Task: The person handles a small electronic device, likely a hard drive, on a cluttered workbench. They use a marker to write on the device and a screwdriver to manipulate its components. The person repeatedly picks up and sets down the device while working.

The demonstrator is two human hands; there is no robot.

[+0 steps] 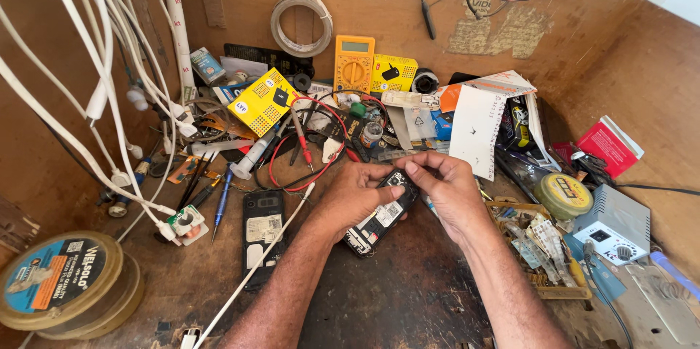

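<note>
A small black mobile phone [380, 216] with its back cover off lies tilted between my hands, a white label showing on its inner body. My left hand [351, 196] grips the phone from the left, thumb near its upper end. My right hand [446, 187] holds the upper end from the right, fingertips pinched at the top edge. Both hands hover just above the dark wooden workbench [408, 298]. A second opened black phone [262, 236] lies flat on the bench to the left of my left forearm.
A yellow multimeter [354, 63] with red and black leads stands at the back. White cables [109, 101] hang at left. A solder wire spool [62, 280] sits front left; a round tin [563, 194] and grey soldering station [616, 223] sit right. Screwdrivers, boxes and papers clutter the back.
</note>
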